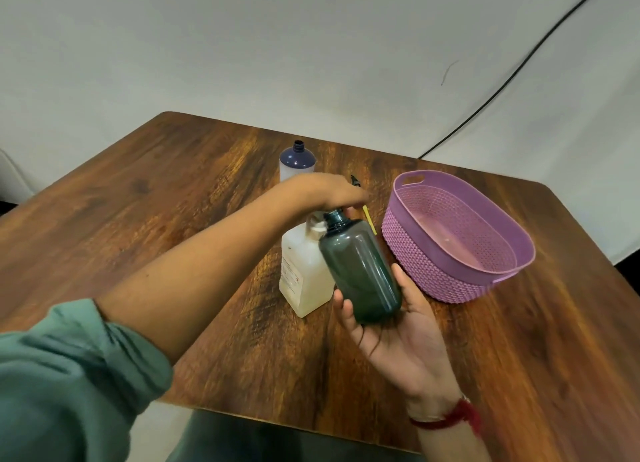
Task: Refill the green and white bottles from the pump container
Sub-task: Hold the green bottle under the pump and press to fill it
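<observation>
Step in hand: you are filling the green bottle [360, 267] from the pump container [304, 271]; by my reading the white bottle [297, 164] has yet to take its turn.
Left hand [322, 190]: it lies palm down over the pump head; whether its fingers curl round the head or only press it I cannot tell, as they are blurred and the head is hidden beneath them.
Right hand [398, 326]: your fingers [341, 304] and thumb are wrapped round the lower body of the green bottle; it is tilted, its open neck up just under the left fingers, beside the pump.
Pump container: it stands upright, touching or just beside the green bottle, on the far side from your right thumb.
White bottle: uncapped and upright, beyond the left fingers, apart from them.
Next move calls for: the neck kept under the spout while the pump is pressed; a steady tilt, or the liquid will likely run down the outside.
Surface [173, 191]: dark wood grain; a purple woven basket [433, 274] sits near your right thumb; a yellow tube [370, 221] with a dark cap lies just past the left fingertips.
Room: a pale backdrop [277, 46] with a black cable [502, 84] running down it.
</observation>
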